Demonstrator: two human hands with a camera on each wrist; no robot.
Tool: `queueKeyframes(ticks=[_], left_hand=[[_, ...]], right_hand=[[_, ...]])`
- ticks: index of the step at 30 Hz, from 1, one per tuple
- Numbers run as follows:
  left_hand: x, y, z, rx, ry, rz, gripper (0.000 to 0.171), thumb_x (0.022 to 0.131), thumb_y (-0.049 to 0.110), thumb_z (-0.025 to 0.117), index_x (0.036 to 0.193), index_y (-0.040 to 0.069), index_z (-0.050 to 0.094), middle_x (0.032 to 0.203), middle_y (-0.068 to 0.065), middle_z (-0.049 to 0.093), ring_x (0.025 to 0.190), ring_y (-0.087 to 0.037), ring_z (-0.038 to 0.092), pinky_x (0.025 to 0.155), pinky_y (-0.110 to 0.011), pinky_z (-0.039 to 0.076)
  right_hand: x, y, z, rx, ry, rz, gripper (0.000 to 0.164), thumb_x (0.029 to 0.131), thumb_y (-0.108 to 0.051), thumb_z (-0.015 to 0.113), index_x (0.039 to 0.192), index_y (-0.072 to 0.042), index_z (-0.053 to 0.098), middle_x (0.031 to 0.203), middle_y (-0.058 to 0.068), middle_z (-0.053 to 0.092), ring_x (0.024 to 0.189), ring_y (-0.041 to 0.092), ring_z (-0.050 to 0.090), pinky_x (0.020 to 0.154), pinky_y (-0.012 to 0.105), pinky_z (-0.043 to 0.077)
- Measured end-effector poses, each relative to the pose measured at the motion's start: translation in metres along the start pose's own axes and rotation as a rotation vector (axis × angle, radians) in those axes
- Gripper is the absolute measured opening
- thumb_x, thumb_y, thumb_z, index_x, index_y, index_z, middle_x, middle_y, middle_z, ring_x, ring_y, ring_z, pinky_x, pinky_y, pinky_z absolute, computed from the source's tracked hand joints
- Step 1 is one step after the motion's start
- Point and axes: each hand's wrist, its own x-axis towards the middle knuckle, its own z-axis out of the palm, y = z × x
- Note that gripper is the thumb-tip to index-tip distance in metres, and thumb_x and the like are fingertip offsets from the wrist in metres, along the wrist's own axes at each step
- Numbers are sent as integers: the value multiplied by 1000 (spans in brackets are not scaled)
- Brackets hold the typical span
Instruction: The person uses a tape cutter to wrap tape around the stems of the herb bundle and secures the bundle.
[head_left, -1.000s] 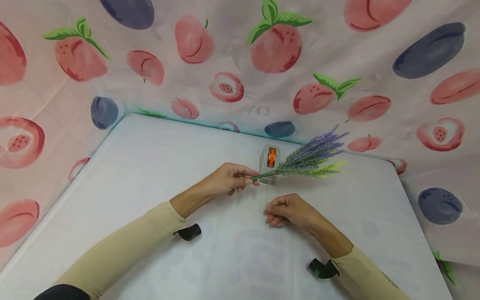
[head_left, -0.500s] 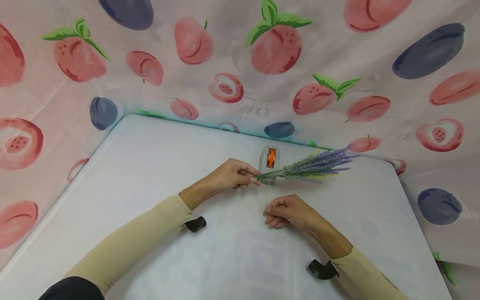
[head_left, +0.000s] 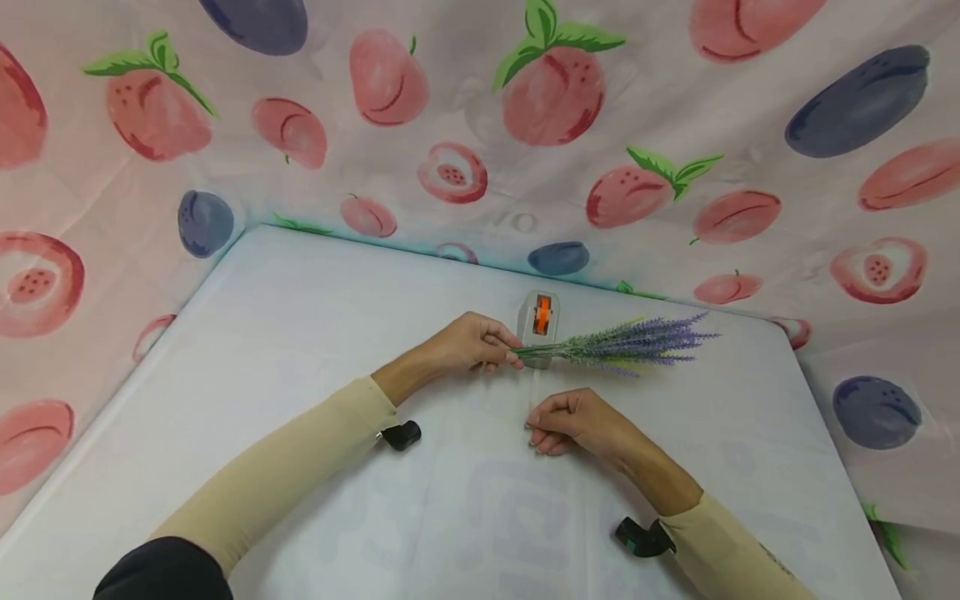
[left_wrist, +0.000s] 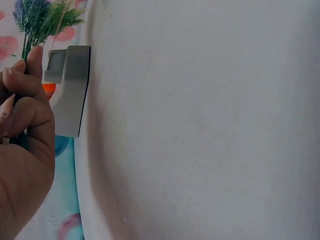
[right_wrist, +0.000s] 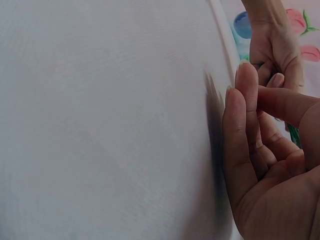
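Observation:
My left hand (head_left: 476,343) pinches the green stems of a bunch of artificial lavender (head_left: 637,343), whose purple heads point right. The stems cross over a grey tape dispenser (head_left: 539,310) with an orange wheel, standing on the table. A faint clear strip of tape (head_left: 534,386) runs from the dispenser toward my right hand (head_left: 577,423), which pinches its end between thumb and fingertips. In the left wrist view the dispenser (left_wrist: 72,90) is side-on beyond the fingers, with a thin strand at its top. The right wrist view shows the pinching fingers, but the tape is hard to make out.
A white-covered table (head_left: 322,317) lies under both hands. Fruit-printed cloth (head_left: 465,117) hangs behind the table and along its sides. Dark wrist-worn devices stick out beneath both sleeves, the left one (head_left: 401,435) and the right one (head_left: 643,537).
The lavender has swung downward from an up-right slant to nearly level across the dispenser. My left hand has shifted slightly right and up; my right hand has hardly moved.

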Motion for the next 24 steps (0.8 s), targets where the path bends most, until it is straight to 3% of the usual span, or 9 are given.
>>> queueKeyframes(ticks=[9,24], left_hand=[[7,-2,-5,8,-9,0,19,100,4,62,116,2,72,99,-12,78,49,-8,29,50,-23,28],[11,-2,-6,48,-64,-6,20,100,9,63,117,4,73,97,-8,78,60,-10,37,59,-24,32]], right_hand=[[0,-1,0,12,-7,6,26,100,-17,66,109,7,72,84,6,75,72,11,72,67,29,60],[-1,0,1,13,3,9,26,100,-17,66,109,7,72,84,7,75,72,12,72,68,29,60]])
